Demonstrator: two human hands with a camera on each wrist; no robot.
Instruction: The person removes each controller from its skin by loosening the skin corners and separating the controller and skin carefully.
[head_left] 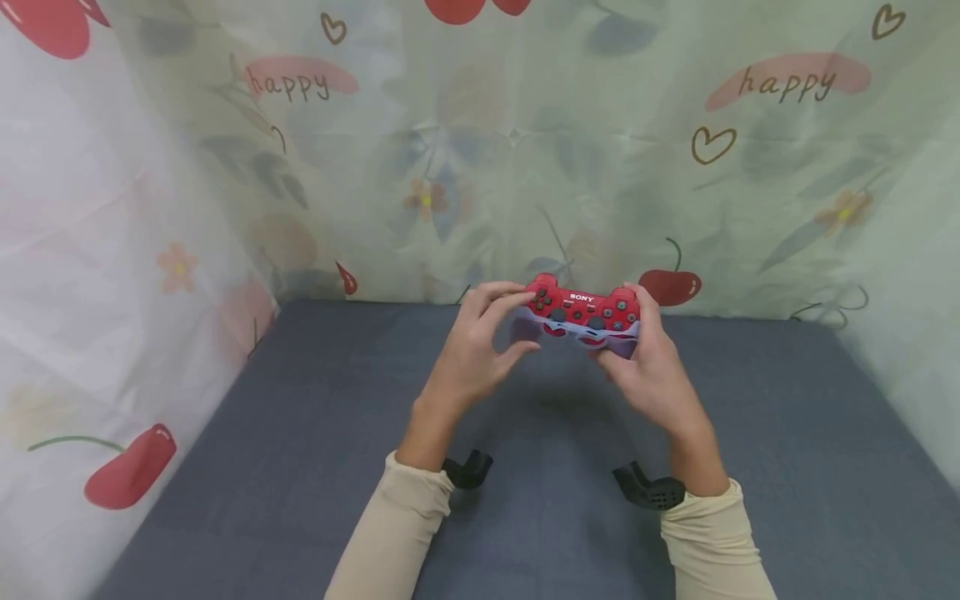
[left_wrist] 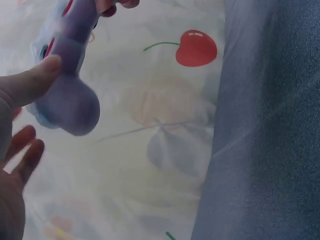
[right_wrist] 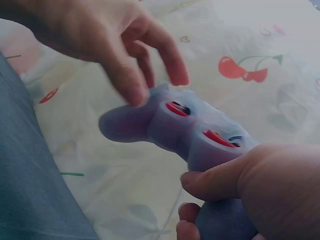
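Observation:
A red game controller [head_left: 581,310] marked SONY is held up above the table, its button face toward the head camera. A pale purple, translucent soft cover [right_wrist: 172,127] wraps its back and grips, while the red face shows bare. My right hand [head_left: 652,367] grips the controller at its right side, thumb on the covered handle. At the other end is my left hand [head_left: 476,342], fingers spread, fingertips by the directional buttons and thumb apart below. The right wrist view shows this hand blurred at the cover's edge; whether it touches is unclear.
A dark grey cloth covers the table [head_left: 300,483]. Behind and at the sides hangs a pale curtain [head_left: 510,167] printed with cherries, flowers and "happy". Black wrist mounts [head_left: 651,490] sit by both cream sleeves [head_left: 397,525].

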